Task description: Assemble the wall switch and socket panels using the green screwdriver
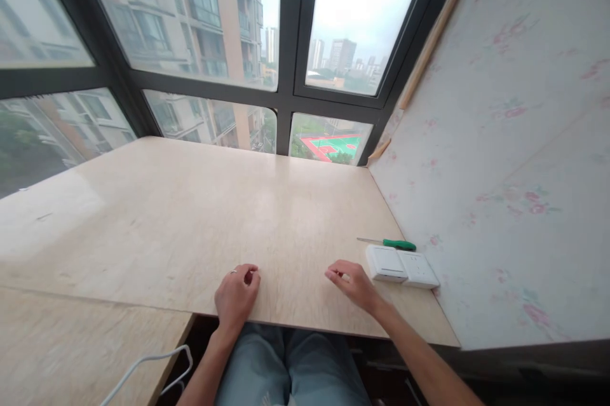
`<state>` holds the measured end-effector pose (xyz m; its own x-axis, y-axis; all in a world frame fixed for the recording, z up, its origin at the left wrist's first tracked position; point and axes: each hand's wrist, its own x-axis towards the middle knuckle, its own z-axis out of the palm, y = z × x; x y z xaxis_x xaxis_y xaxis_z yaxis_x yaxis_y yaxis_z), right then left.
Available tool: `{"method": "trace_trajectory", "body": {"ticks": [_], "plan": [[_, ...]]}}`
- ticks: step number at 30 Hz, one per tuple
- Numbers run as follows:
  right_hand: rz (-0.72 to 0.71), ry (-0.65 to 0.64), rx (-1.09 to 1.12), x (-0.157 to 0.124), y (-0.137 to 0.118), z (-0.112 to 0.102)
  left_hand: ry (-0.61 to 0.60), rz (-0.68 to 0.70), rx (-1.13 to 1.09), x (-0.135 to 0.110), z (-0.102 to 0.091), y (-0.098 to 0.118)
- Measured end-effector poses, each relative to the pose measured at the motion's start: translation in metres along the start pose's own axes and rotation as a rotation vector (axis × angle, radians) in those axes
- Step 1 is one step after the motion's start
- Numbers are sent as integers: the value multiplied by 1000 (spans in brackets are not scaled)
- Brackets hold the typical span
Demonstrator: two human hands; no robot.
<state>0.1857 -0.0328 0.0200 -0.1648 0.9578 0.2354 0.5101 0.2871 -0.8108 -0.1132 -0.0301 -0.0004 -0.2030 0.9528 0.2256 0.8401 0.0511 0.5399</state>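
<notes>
My left hand [237, 295] rests on the pale wooden tabletop [219, 203] near its front edge. Its fingers curl loosely toward the thumb, and nothing shows in them; a ring sits on one finger. To the right, my right hand [353, 283] is also on the wood, thumb and fingertips drawn together with nothing visible between them. Closest to it is a white switch panel [386, 262], which lies beside a white wall socket [419, 269]. Just behind these two lies a screwdriver [399, 244] with a green handle, its thin shaft pointing left.
A flower-patterned wall [515, 158] bounds the right side. Dark-framed windows [284, 75] rise behind the tabletop. At the lower left, a white cable [143, 358] loops over a second wooden board [61, 342], beside a dark gap. My legs are under the front edge.
</notes>
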Motion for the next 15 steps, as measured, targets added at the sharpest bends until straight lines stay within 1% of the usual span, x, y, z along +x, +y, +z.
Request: {"method": "trace_trajectory", "body": {"ticks": [2,4,5,7,9,11,13,15], "plan": [[59,98,65,-3,8,22,-81,-52,0,6,0,9],[106,208,103,-1,13,35,-145,-55,-17,13,5,21],[125,256,116,0,15,38,-157,-38,-25,15,9,27],[151,323,130,1,16,42,-128,16,-37,20,19,38],[153,339,132,-1,15,43,-122,68,-53,23,29,47],[124,316,105,-4,13,45,-129,78,-77,24,36,50],[81,286,46,-7,12,47,-132,68,-119,24,39,46],[54,261,-14,-8,13,49,-129,79,-191,21,40,38]]}}
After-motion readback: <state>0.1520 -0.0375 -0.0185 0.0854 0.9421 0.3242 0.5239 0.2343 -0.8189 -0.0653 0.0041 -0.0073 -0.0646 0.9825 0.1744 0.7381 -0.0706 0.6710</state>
